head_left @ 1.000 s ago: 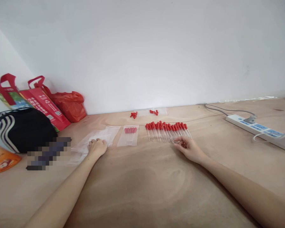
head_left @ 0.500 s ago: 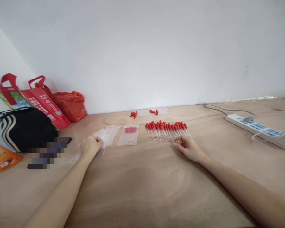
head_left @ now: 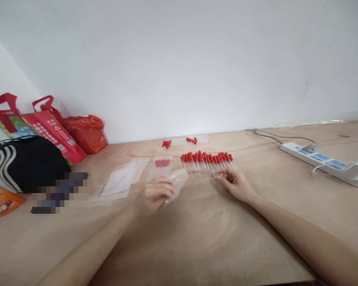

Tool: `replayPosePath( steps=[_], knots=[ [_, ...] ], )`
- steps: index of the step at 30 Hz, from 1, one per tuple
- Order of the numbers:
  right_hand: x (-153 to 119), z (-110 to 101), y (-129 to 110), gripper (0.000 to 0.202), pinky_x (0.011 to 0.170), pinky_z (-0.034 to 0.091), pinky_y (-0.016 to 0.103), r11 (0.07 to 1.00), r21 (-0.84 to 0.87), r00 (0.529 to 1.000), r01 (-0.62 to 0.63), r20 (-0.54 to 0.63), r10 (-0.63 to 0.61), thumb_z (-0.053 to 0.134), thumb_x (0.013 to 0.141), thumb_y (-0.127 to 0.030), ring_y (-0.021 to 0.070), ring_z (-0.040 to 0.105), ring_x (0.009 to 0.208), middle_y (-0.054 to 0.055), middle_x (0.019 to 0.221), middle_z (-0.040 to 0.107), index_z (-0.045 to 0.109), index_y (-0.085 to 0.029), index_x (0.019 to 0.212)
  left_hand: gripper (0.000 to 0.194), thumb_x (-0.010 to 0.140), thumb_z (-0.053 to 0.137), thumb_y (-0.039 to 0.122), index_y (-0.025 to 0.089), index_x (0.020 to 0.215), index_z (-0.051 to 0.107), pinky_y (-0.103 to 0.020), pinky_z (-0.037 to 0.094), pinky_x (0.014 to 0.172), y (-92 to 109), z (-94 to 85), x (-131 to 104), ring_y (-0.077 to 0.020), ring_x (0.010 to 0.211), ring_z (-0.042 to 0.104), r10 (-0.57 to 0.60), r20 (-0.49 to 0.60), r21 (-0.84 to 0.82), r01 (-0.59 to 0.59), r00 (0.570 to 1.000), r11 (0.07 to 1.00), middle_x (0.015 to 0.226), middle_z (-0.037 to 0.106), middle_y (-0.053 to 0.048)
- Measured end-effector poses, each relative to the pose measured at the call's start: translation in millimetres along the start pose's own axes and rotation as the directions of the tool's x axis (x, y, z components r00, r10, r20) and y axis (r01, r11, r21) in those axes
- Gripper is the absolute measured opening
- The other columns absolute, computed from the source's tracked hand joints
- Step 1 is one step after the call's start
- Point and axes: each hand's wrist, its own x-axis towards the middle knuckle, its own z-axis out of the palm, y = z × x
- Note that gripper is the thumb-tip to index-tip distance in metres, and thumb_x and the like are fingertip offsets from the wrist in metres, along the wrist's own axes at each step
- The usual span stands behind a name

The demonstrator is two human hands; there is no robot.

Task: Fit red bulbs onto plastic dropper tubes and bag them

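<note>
My left hand [head_left: 158,192], blurred by motion, is closed on a clear plastic bag [head_left: 179,183] above the middle of the table. My right hand [head_left: 237,186] rests at the lower ends of a row of red-topped clear droppers [head_left: 207,161]; its fingers are curled together, and what they pinch, if anything, is too small to make out. A filled bag [head_left: 162,163] with several red-topped droppers lies left of the row. Further left is a stack of flat clear bags [head_left: 119,182].
Loose red caps [head_left: 166,143] and more red caps [head_left: 193,140] lie near the wall. On the right is a white power strip [head_left: 322,161] with cables. A red plastic bag [head_left: 88,133], black bag [head_left: 38,163] and orange packet [head_left: 4,203] stand at the left.
My left hand has moved right from the stack of bags, carrying one clear bag. My right hand has stayed by the lower ends of the droppers. The view has shifted slightly.
</note>
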Motion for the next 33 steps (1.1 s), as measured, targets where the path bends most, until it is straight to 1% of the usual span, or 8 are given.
replayPosePath(
  steps=[4, 7, 12, 15, 19, 22, 29, 33],
  knots=[
    [-1, -3, -5, 0.029, 0.045, 0.035, 0.022, 1.000, -0.015, 1.000, 0.026, 0.000, -0.026, 0.049, 0.077, -0.043, 0.0093, 0.040, 0.047, -0.003, 0.052, 0.044, 0.057, -0.017, 0.088, 0.026, 0.083, 0.047, 0.026, 0.025, 0.068, 0.068, -0.034, 0.037, 0.095, 22, 21.8, 14, -0.0179, 0.102, 0.054, 0.008, 0.335, -0.204, 0.064, 0.942, 0.977, 0.091, 0.069, 0.000],
    [-6, -4, -16, 0.025, 0.048, 0.037, 0.023, 0.990, -0.087, 0.990, 0.114, 0.095, -0.105, 0.050, 0.077, -0.041, 0.0101, 0.043, 0.050, 0.000, 0.058, 0.053, 0.061, -0.018, 0.082, 0.032, 0.082, 0.042, 0.021, 0.025, 0.064, 0.068, -0.036, 0.039, 0.094, 20, 18.4, 23, -0.0189, 0.105, 0.053, -0.041, 0.437, -0.255, 0.167, 0.899, 0.952, 0.097, 0.067, 0.001],
    [-14, -1, -33, 0.022, 0.054, 0.040, 0.024, 0.954, -0.142, 0.924, 0.264, 0.321, -0.209, 0.054, 0.075, -0.039, 0.0127, 0.051, 0.062, 0.003, 0.069, 0.058, 0.064, -0.020, 0.077, 0.036, 0.082, 0.033, 0.018, 0.021, 0.075, 0.068, -0.038, 0.039, 0.094, 34, 18.0, 20, -0.0200, 0.106, 0.052, -0.335, 0.152, -0.021, 0.342, 0.930, 0.939, 0.110, 0.061, -0.003],
    [-16, 1, -35, 0.024, 0.059, 0.041, 0.025, 0.939, -0.133, 0.887, 0.317, 0.391, -0.245, 0.055, 0.075, -0.041, 0.0139, 0.052, 0.067, 0.003, 0.068, 0.057, 0.065, -0.020, 0.080, 0.040, 0.083, 0.043, 0.037, 0.022, 0.120, 0.049, -0.044, 0.032, 0.099, 60, 38.9, 0, -0.0263, 0.121, 0.037, -0.428, 0.211, 0.101, 0.416, 0.879, 0.904, 0.133, 0.041, -0.006],
    [-16, -1, -35, 0.027, 0.070, 0.040, 0.031, 0.904, -0.072, 0.805, 0.422, 0.489, -0.337, 0.055, 0.076, -0.043, 0.0154, 0.051, 0.075, 0.005, 0.075, 0.057, 0.067, -0.020, 0.084, 0.069, 0.084, 0.038, 0.049, 0.016, 0.139, 0.013, -0.049, 0.017, 0.105, 75, 57.8, -13, -0.0295, 0.132, 0.007, -0.365, 0.386, 0.118, 0.347, 0.847, 0.930, 0.145, 0.007, -0.011],
    [-16, -4, -38, 0.029, 0.076, 0.039, 0.034, 0.870, -0.017, 0.743, 0.493, 0.529, -0.410, 0.056, 0.075, -0.044, 0.0170, 0.050, 0.080, 0.007, 0.084, 0.057, 0.067, -0.020, 0.086, 0.072, 0.083, 0.040, 0.051, 0.015, 0.138, 0.013, -0.044, 0.016, 0.107, 59, 47.5, 1, -0.0261, 0.132, 0.011, -0.262, 0.506, 0.078, 0.259, 0.822, 0.963, 0.144, 0.012, -0.012],
    [-20, -5, -48, 0.042, 0.092, 0.031, 0.041, 0.830, 0.082, 0.584, 0.552, 0.671, -0.456, 0.056, 0.074, -0.045, 0.0218, 0.051, 0.099, 0.010, 0.103, 0.059, 0.061, -0.019, 0.106, 0.073, 0.077, 0.053, 0.046, 0.019, 0.137, 0.021, -0.042, 0.016, 0.107, 22, 27.8, 23, -0.0241, 0.130, 0.020, -0.055, 0.511, -0.056, 0.096, 0.858, 0.994, 0.142, 0.022, -0.008],
    [-22, -5, -47, 0.045, 0.101, 0.012, 0.051, 0.841, -0.001, 0.585, 0.541, 0.719, -0.375, 0.058, 0.072, -0.048, 0.0268, 0.036, 0.120, 0.011, 0.133, 0.038, 0.059, -0.025, 0.110, 0.074, 0.077, 0.054, 0.045, 0.021, 0.137, 0.019, -0.044, 0.012, 0.108, 27, 28.8, 16, -0.0250, 0.130, 0.019, -0.092, 0.462, -0.044, 0.127, 0.882, 0.991, 0.142, 0.023, -0.007]
  ],
)
